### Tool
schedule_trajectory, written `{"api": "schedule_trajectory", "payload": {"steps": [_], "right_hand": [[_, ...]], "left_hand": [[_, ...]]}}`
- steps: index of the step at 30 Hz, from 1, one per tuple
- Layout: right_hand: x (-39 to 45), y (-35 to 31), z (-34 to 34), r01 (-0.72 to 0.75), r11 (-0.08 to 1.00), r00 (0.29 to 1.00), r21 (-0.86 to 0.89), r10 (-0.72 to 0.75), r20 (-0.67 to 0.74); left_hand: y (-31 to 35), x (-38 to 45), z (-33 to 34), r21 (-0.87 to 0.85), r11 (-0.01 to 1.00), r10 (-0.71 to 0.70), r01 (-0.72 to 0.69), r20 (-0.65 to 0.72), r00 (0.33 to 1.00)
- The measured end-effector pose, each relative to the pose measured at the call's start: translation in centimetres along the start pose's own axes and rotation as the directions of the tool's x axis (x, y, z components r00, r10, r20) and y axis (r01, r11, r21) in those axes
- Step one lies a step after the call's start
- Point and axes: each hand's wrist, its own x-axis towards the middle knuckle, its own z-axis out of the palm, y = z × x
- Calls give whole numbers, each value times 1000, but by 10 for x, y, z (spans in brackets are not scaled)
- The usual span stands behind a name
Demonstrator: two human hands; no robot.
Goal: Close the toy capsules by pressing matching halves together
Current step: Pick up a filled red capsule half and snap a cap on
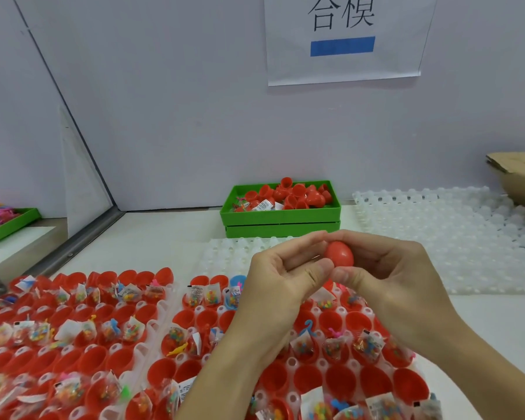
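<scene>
Trays (161, 313) along the table's near edge hold mostly open red halves (97, 356), many with toy packets, so most work remains, while above them the left hand (282, 277) and right hand (388, 268) pinch one red capsule (340, 254), seemingly just closing.

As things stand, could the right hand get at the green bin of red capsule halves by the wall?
Probably not at once: the right hand and left hand both pinch the red capsule. The path over the white tray to the green bin looks clear.
</scene>
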Motion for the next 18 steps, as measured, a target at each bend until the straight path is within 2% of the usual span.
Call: {"api": "schedule_trajectory", "payload": {"steps": [3, 6, 8, 11, 13, 15, 16, 18], "right_hand": [[2, 2, -5, 10, 989, 998, -150, -18, -55], [1, 7, -10, 10, 951, 1000, -309, -18, -22], [0, 9, -10, 39, 945, 999, -326, -33, 25], [-1, 11, -8, 83, 942, 995, -324, -58, 85], [0, 12, -8, 70, 942, 995, -329, -44, 86], [1, 14, -9, 50, 941, 999, -336, -40, 37], [2, 15, -10, 41, 940, 999, -338, -41, 8], [3, 16, -10, 23, 941, 999, -337, -35, -30]], "left_hand": [[5, 0, 0, -72, 995, -68, 72, 50, 996], [5, -1, 3, -168, 977, -111, 130, 120, 987], [4, -1, 3, -186, 974, -111, 132, 118, 987], [4, 0, 3, -146, 987, -63, 68, 36, 997], [3, 1, 2, 25, 999, 29, -27, -96, 995], [2, 1, 1, 294, 949, 182, -114, -215, 960], [3, 1, 2, 375, 915, 249, -150, -233, 940], [3, 0, 3, 431, 882, 311, -193, -224, 924]]}}
